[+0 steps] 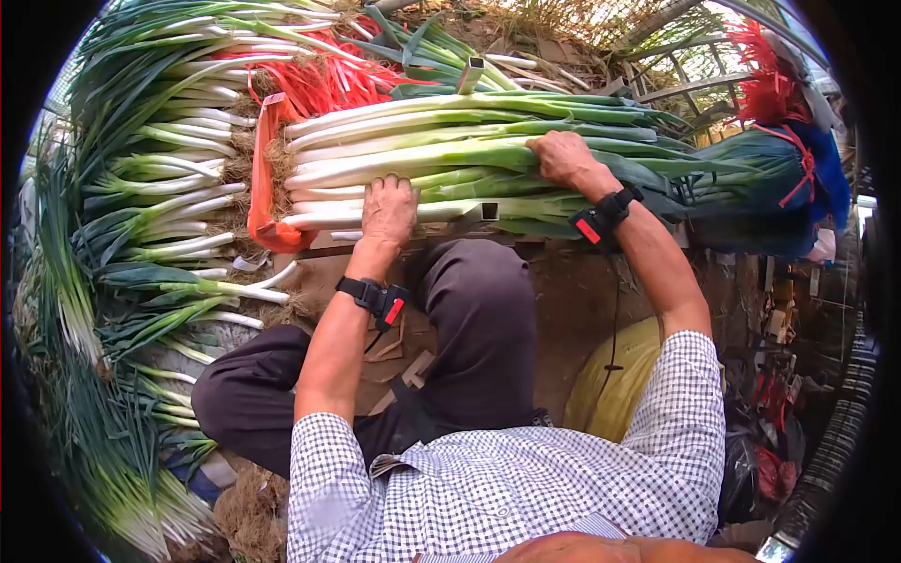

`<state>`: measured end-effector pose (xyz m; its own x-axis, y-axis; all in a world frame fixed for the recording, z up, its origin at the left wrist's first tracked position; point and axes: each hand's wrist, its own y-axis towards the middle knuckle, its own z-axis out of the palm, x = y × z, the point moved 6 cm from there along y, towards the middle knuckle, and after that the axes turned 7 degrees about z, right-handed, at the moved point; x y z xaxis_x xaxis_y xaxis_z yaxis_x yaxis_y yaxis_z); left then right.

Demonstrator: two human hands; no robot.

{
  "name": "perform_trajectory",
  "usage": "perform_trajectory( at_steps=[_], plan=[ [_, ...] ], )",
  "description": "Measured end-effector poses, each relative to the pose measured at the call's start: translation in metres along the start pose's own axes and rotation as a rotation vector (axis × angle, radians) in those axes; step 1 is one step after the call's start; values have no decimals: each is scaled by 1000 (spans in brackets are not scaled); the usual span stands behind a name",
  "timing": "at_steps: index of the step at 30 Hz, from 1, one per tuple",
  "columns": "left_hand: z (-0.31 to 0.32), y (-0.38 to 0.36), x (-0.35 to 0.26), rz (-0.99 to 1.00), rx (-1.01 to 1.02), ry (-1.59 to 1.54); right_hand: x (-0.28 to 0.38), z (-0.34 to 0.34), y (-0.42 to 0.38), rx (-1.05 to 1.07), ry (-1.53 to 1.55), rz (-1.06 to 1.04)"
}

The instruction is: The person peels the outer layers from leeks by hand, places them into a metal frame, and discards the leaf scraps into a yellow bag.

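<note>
Long green onions (pixel 413 150) with white stems and green leaves lie side by side in a metal rack, stems to the left. My left hand (pixel 389 211) lies on the near white stems with its fingers stretched over them. Further right, my right hand (pixel 568 161) is closed round a green onion where the stem turns green; its fingertips are partly hidden. An orange band (pixel 266 178) stands at the stem ends. Square metal posts, one near post (pixel 488 212) and one far post (pixel 470 75), rise beside the row.
Piles of untrimmed green onions (pixel 141 206) with roots cover the left side. Red plastic strips (pixel 324 75) lie behind the rack. A blue wrap (pixel 826 178) with a red tie is at the leaf ends. A yellow sack (pixel 615 375) sits at my right.
</note>
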<state>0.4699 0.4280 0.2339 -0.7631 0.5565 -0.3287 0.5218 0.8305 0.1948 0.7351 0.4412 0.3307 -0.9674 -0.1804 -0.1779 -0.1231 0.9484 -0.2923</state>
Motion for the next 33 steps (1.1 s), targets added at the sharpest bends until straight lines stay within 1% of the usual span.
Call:
perform_trajectory(
  at_steps=[3,4,7,8,11,12,15,16,17,18,19,21,22,25,27,29,32,33],
  plan=[
    [18,22,-21,143,88,-170,-2,-9,15,-71,-43,-64],
    [20,32,-31,127,97,-251,-2,-8,16,-50,-48,-60],
    [33,63,-65,40,398,-358,-3,-8,15,-6,-64,-23],
    [57,68,-62,51,401,-351,-2,-7,12,-5,-60,-4],
    [52,60,-57,181,5,-443,9,-6,-7,27,-35,24],
    [52,57,-56,150,17,-473,12,-5,-13,51,-22,22],
    [56,56,-57,152,97,-433,7,6,-11,82,20,-1],
    [49,56,-58,187,-20,-474,7,6,-7,78,26,-10],
    [51,55,-57,171,10,-461,9,7,-3,77,33,-22],
    [50,55,-57,156,42,-448,11,4,-1,102,-41,28],
    [50,55,-58,141,76,-436,11,2,1,25,-55,14],
    [42,49,-58,120,3,-452,9,10,4,-130,-69,-9],
    [39,48,-60,115,-27,-463,10,13,-1,-247,-104,-74],
    [35,45,-62,123,-38,-431,9,29,1,-324,-141,-76],
    [34,41,-61,128,-47,-444,7,37,5,-297,-135,-58],
    [30,43,-62,128,-57,-457,-1,44,8,-231,-58,-46],
    [33,43,-61,134,-59,-466,-7,37,1,-68,119,-76],
    [32,42,-61,126,-55,-480,-9,34,-2,-89,173,-109]
  ],
)
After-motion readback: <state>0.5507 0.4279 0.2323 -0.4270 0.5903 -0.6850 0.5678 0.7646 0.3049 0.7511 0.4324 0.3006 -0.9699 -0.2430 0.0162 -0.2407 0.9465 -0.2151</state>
